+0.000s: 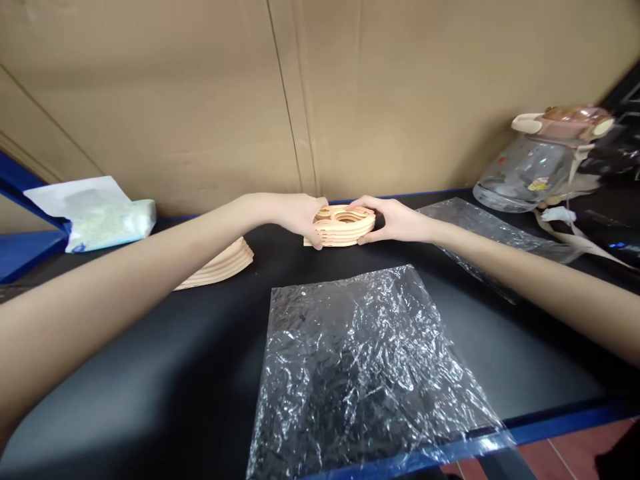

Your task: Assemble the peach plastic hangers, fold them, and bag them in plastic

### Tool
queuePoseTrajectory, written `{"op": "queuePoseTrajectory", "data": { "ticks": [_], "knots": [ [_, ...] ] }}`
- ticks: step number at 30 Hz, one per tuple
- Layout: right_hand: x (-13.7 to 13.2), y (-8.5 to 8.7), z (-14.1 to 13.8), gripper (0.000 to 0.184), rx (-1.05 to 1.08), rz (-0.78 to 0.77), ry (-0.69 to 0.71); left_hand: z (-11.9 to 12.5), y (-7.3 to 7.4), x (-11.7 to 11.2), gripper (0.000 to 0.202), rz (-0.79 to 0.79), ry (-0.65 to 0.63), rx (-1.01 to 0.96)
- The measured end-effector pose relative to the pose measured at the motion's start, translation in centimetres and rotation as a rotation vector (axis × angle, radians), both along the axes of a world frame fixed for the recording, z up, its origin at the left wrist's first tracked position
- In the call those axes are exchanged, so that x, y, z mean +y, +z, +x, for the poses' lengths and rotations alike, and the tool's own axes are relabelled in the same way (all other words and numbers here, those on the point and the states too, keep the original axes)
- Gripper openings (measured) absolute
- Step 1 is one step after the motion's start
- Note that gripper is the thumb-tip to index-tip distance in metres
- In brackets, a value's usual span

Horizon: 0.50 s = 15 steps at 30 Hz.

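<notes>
Both my arms reach to the far side of a black table (150,360). My left hand (299,215) and my right hand (395,220) clasp a small stack of flat pale wooden cut-out pieces (343,227) from either side, fingers curled round its edges. The stack rests on or just above the table near the cardboard wall. A second stack of curved wooden pieces (223,263) lies under my left forearm. A crinkled clear plastic sheet (365,373) lies flat in front of me, reaching the table's near edge.
Another clear plastic sheet (490,240) lies at the right. A glass jar with a pinkish lid (540,160) and straps stand at the far right. A pack of tissues (100,213) sits at the far left. Brown cardboard (300,87) walls the back. The table has a blue rim (550,427).
</notes>
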State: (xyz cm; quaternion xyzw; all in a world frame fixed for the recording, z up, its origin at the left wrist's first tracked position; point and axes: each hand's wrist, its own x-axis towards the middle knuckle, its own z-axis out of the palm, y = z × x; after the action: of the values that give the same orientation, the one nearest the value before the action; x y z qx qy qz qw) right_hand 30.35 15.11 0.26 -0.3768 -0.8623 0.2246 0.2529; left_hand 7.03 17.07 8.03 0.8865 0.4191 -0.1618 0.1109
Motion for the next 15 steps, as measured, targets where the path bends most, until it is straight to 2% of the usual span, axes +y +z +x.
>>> {"op": "queuePoseTrajectory", "data": {
  "ticks": [7, 15],
  "knots": [
    [0.0, 0.2, -0.4, 0.064, -0.019, -0.011, 0.050, -0.8, -0.1, 0.0, 0.061, -0.047, -0.047, -0.063],
    [-0.4, 0.4, -1.0, 0.061, -0.040, 0.026, 0.031, -1.7, -1.0, -0.1, 0.070, 0.050, -0.037, -0.134]
  ]
}}
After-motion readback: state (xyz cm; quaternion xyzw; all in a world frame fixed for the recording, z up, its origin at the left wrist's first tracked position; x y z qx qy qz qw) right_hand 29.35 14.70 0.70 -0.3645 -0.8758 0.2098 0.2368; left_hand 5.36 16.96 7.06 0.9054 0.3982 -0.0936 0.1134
